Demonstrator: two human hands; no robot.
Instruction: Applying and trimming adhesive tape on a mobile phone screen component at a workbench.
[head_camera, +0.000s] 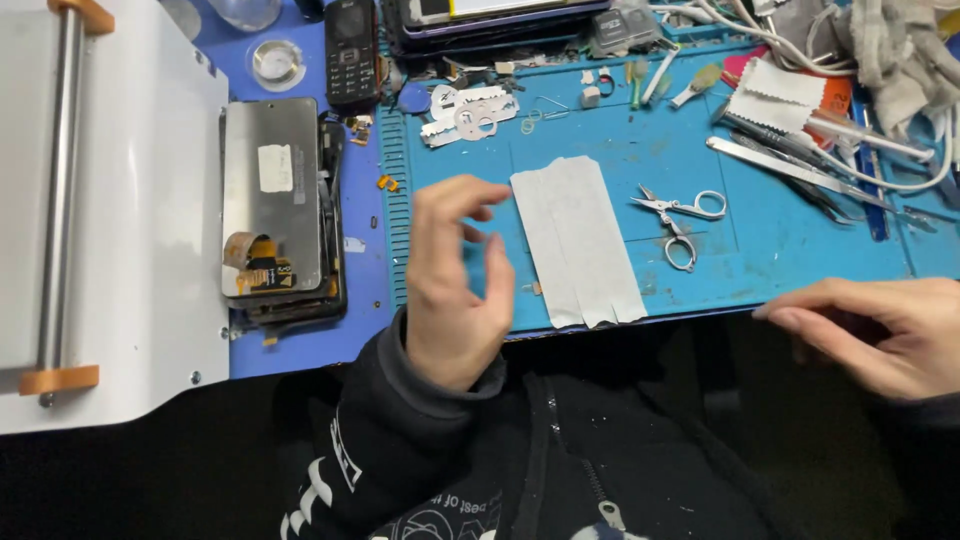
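My left hand (455, 280) is raised over the front edge of the blue work mat (780, 250), fingers curled and apart, holding nothing that I can see. Just to its right lie overlapping white strips of tape or film (578, 240) flat on the mat. Small silver scissors (680, 222) lie right of the strips. My right hand (880, 330) rests at the mat's front right edge, fingers extended together, empty. A disassembled phone with its grey screen panel (272, 205) lies left of my left hand, an orange flex cable showing at its lower end.
A white machine with a metal roller bar (60, 190) fills the left side. A black keypad phone (352, 50) and razor blades (470, 110) lie at the back. Tweezers and metal tools (790, 165), white cables and a grey cloth (900, 50) crowd the back right.
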